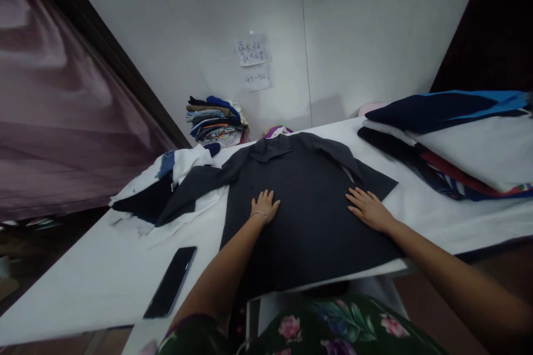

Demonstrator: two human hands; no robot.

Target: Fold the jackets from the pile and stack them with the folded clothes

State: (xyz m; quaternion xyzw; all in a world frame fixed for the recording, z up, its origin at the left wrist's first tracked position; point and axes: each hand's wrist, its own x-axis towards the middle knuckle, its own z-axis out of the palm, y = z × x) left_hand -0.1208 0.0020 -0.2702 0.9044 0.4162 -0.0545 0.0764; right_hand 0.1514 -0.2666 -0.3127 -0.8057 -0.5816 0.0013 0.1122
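A dark grey long-sleeved collared shirt (303, 211) lies spread out on the white table, its collar pointing toward the wall. One sleeve stretches out to the left over some white clothing; the other bends down along the right side. My left hand (265, 207), with a thin bracelet at the wrist, rests flat on the left half of the shirt, fingers spread. On the shirt's right edge, near the bent sleeve, my right hand (368, 209) lies palm down with its fingers stretched out. Neither hand grasps the cloth.
A black phone (170, 282) lies on the white table (91, 272) at the left front. White and dark garments (160, 180) are heaped at the left. A folded clothes stack (216, 122) stands by the wall, and a larger clothes pile (453, 144) at the right. Handwritten paper signs (253, 50) hang above.
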